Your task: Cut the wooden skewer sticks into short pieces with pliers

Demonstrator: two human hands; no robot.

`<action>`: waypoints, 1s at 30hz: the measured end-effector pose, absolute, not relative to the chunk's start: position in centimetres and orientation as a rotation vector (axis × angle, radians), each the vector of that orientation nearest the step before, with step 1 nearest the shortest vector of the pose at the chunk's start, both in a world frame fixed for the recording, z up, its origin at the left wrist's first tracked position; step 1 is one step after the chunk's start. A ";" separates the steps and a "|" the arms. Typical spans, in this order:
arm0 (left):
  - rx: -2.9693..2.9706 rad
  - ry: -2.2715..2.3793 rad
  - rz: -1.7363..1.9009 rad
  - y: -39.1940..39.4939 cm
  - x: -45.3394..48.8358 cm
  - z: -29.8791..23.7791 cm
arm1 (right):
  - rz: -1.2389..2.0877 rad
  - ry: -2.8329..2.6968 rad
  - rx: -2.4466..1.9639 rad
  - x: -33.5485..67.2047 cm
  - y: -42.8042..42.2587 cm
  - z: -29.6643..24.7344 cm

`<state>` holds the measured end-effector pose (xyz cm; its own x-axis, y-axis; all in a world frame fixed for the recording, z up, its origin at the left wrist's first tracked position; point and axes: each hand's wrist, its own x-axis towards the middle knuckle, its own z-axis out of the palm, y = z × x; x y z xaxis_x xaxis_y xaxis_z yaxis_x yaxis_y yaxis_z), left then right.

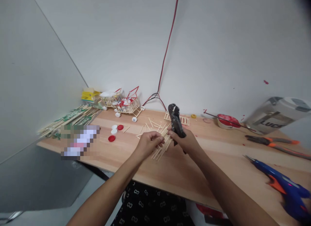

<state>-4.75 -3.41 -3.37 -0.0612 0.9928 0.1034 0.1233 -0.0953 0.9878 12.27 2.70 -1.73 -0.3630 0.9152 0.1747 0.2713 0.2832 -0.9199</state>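
The left hand (pixel 148 142) has its thumb and finger close together beside a loose bunch of thin sticks (pixel 160 152); I can't tell if it pinches one. The sticks lie on a slant between the two hands. The right hand (pixel 186 141) is wrapped around a black hand tool (pixel 176 122) that points up, and its fingertips are by the top of the bunch. To do this well, I'd line up the stick ends, hold them gently so they don't snap, and keep fingers away from the tool's mouth.

The wooden table (pixel 213 169) is busy. Far left of the left hand is a pile of sticks with green bits (pixel 70 119), then a flat thing (pixel 82 142) too blurry to name. Nearer are a red cap (pixel 111 138) and two little carts (pixel 128 105). Past the hands lie short bits of stick (pixel 152 123), and a red wire (pixel 167 48) hangs on the pale wall (pixel 218 57). Right of the right hand sit a red-stained tub (pixel 228 121), a big clear jug (pixel 274 117), orange-handled pliers (pixel 264 140) and a blue glue gun (pixel 273 174).
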 end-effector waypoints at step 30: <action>1.961 2.544 0.817 -7.0 -12.7 -1.3 | 1.159 -1.722 -1.125 12.4 2.8 -1.6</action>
<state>-12.70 -7.02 -1.32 -0.2900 0.8592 0.4215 0.9440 0.1844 0.2737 12.39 2.80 -1.56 -0.3219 0.9400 0.1133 0.2490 0.1996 -0.9477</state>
